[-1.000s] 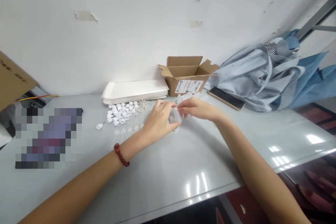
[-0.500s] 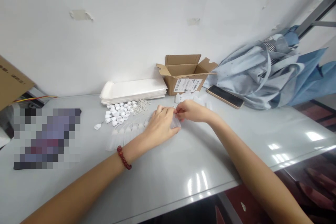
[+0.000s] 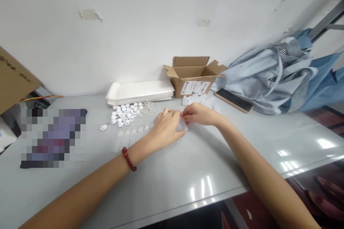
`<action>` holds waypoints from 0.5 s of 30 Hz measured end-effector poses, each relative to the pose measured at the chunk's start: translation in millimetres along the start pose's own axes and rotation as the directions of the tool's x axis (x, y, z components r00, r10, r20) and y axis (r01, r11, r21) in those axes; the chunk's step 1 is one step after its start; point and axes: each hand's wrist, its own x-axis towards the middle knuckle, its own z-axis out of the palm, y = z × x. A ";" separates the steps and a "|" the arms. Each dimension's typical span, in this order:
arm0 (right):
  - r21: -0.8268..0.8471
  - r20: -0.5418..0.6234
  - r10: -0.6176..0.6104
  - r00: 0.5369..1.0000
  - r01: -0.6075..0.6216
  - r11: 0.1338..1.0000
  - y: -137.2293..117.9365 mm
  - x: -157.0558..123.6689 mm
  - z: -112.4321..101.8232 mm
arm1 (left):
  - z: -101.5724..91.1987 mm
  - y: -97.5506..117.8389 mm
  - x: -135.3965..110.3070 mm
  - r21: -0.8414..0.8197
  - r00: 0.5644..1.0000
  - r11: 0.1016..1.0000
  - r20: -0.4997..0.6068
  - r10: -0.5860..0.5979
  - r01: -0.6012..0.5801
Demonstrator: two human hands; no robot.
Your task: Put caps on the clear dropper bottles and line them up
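Note:
My left hand [image 3: 167, 126], a red bead bracelet [image 3: 129, 159] at its wrist, lies over a clear plastic piece [image 3: 182, 125] that shows between thumb and forefinger. Against the far end of that piece, the fingers of my right hand [image 3: 200, 113] are pinched together; what is in the pinch is hidden. A row of clear, flat plastic pieces [image 3: 125, 138] with thin loops runs out from under my left hand. Behind them sit a pile of small white caps [image 3: 123, 114] and a bunch of thin off-white strips [image 3: 148, 108]. One white cap [image 3: 103, 127] lies apart on the left.
At the wall are a stack of white sleeves [image 3: 141, 91] and an open cardboard box [image 3: 192, 82]. Translucent pieces [image 3: 194, 99] lie before the box. A phone [image 3: 233, 100] and blue cloth bags [image 3: 258, 75] are on the right. A blurred-out item [image 3: 57, 137] is at left.
The view has shifted a little, so everything sits slightly farther right. Both hands keep nearly the same pose at the clear plastic piece.

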 end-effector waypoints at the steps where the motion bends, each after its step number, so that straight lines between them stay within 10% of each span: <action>1: 0.002 0.001 0.001 1.000 -0.001 1.000 0.2 0.1 -0.1 | -0.1 -0.2 -0.2 0.000 1.000 1.000 0.001 0.001 -0.001; 15: -0.030 -0.034 -0.003 0.999 0.002 1.000 4.4 1.0 -3.0 | 0.0 -2.9 -2.2 -0.011 1.000 1.000 -0.017 0.022 -0.022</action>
